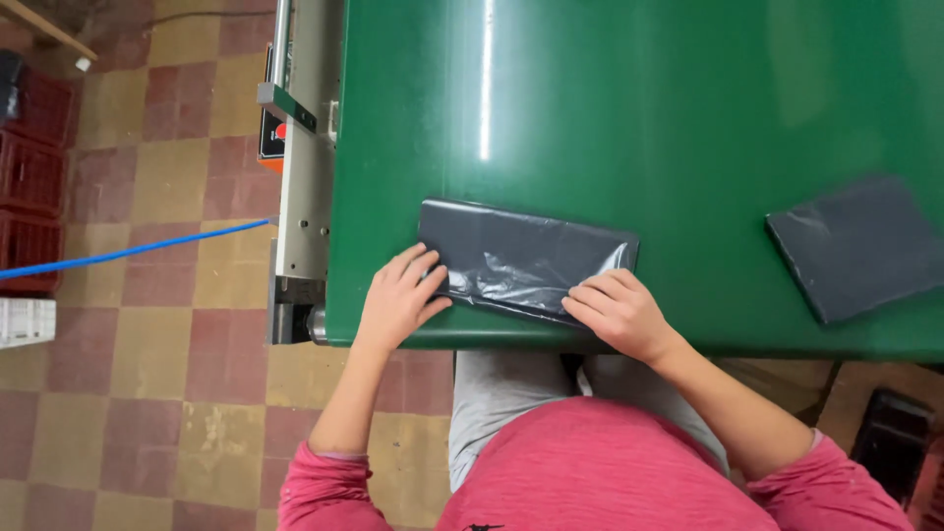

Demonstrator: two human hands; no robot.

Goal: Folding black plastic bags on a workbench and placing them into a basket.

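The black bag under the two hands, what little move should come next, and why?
Probably fold the black bag over once more. Both the left hand and the right hand press flat on its near edge, and it lies as a long strip, wider than the folded bag lying further right on the green table.

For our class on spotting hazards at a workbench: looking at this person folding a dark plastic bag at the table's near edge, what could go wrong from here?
The folded bag lies close to the green table's near edge, so it might slide off. Only the fingertips of the left hand and right hand press the slick plastic, so the fold could spring open.
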